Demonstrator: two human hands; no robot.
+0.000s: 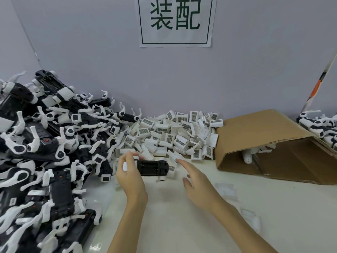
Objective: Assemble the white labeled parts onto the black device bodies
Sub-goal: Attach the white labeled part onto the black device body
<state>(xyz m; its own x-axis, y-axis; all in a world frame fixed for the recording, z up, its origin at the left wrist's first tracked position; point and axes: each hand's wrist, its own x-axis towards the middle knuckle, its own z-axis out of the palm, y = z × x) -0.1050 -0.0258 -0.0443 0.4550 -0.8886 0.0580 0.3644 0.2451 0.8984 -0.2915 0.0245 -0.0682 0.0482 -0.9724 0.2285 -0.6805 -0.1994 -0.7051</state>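
Grey wall, pale bench (pixel 182 225). Left hand (pixel 127 172) fingers grip black device body (pixel 152 168) mid-bench; right hand (pixel 197 181) fingers spread, empty, near white labeled parts (pixel 169 137) at rear edge. Risk: one-handed hold could slip; reach may scatter heap.

wall sign (pixel 176 21) — green "装配" in a frame | white labeled parts (pixel 169 137) — print unreadable
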